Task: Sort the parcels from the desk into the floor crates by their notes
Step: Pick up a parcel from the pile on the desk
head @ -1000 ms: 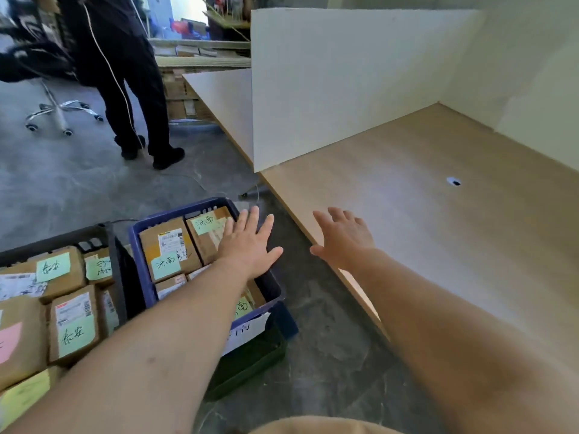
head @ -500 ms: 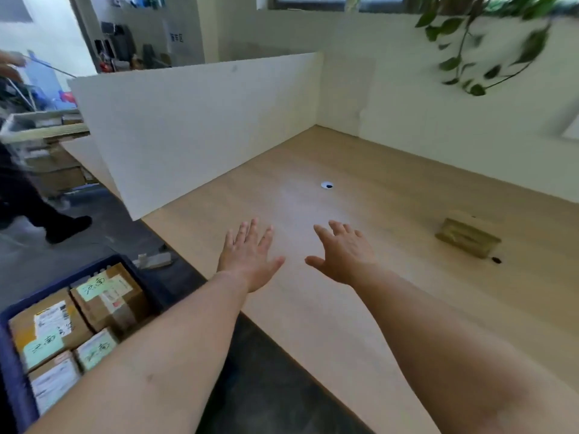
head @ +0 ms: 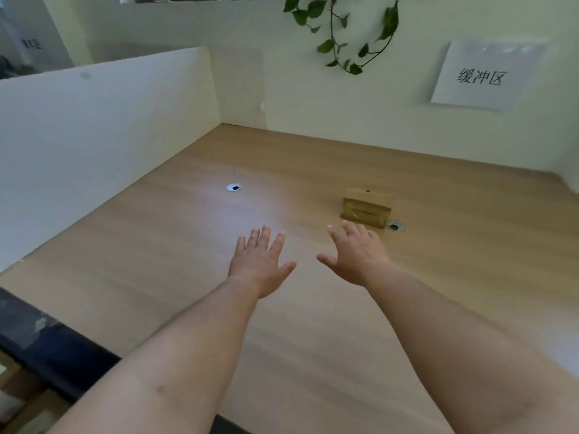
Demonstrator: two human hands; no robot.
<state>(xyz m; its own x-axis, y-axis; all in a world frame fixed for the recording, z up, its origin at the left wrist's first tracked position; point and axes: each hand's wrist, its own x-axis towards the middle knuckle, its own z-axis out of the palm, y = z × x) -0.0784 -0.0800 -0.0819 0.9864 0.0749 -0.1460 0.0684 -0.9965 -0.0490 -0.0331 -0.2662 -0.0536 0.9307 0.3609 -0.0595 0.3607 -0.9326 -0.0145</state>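
One parcel [head: 366,208] on desk [head: 188,245], just beyond right grip [head: 360,256], fingers [head: 351,234] spread.

Illumination is bright, soft and even; its source is out of view. A pale bluish glare patch lies on the desk [head: 257,211] near its middle (just right of the white disc [head: 233,187]). Shadows are faint and soft-edged. Wide-angle distortion bows the partition [head: 103,130] and stretches the forearms [head: 175,355] toward the lower edge. Focus is slightly soft throughout: the sign [head: 488,73] lettering reads, but the lower-left corner is blurred.
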